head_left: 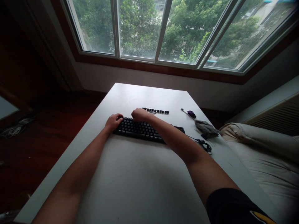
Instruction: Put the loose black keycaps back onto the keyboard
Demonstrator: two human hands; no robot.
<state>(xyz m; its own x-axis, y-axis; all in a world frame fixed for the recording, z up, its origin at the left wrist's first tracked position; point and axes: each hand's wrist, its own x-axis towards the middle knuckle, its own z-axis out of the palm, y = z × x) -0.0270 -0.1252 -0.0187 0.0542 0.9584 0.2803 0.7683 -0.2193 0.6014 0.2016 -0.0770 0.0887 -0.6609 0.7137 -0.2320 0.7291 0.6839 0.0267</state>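
Four panes of a window (137,31) span the twelve o'clock side, with green foliage (193,25) behind the glass. Taking the keyboard as the centre of the dial, dark red floor (51,133) shows at nine o'clock. A white table (140,177) carries everything being handled, and a pale padded seat (263,158) lies along its side between three and four o'clock. The left forearm (81,161) comes in from about eight o'clock; the right forearm (173,135), below a dark sleeve (229,205), comes from between four and five and passes over the right part of the keyboard. That black keyboard (140,133) lies flat on the tabletop, its long front edge facing six o'clock. At three o'clock, apart from it, sits a crumpled grey cloth (206,128). The right hand (139,115) is bent down over the back rows of keys between eleven and twelve; its fingertips are hidden, so I cannot tell whether they pinch anything. The left hand (113,122) rests on the keyboard's far left corner, between nine and ten, fingers bent; how firmly it grips I cannot tell. A looped cable (203,144) lies between three and four. Near two o'clock is a slim brush (185,111) with a purple item (192,114) beside it. Smallest, a row of black keycaps (163,111) stretches just past twelve, partly behind the right hand.
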